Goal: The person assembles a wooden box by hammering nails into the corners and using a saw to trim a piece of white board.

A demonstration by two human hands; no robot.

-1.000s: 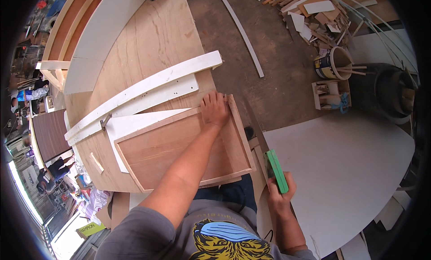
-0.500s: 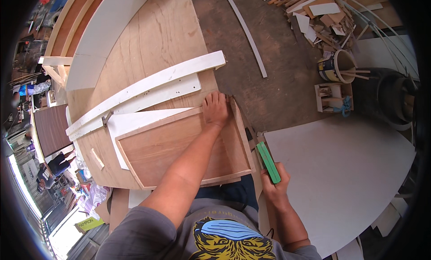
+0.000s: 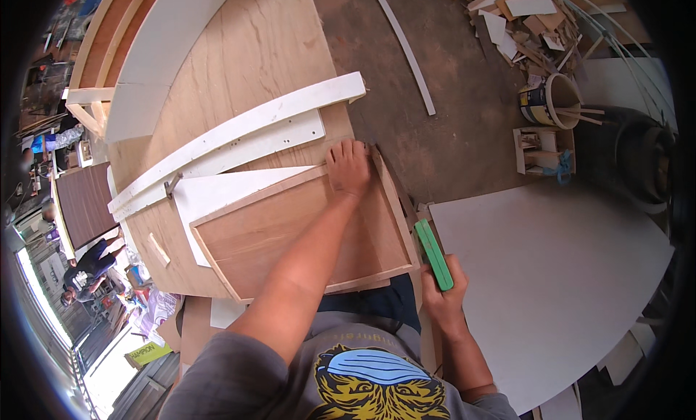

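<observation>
A shallow wooden frame with a plywood back lies in front of me, its near edge close to my body. My left hand is closed over its far rim near the far right corner, fingers curled across the edge. To the right of the frame, my right hand is wrapped round the green handle of what looks like a handsaw. Its thin dark blade shows almost edge-on, running away along the frame's right side. Whether the teeth touch wood cannot be seen.
Under the frame is a plywood sheet bearing white-faced strips and a small clamp. A white panel lies right. Beyond are a bucket, a small wooden box, a black drum and scrap wood. People are at far left.
The whole view has shifted slightly. The frame's near right corner sits a little closer to the green handle. Both hands keep their holds.
</observation>
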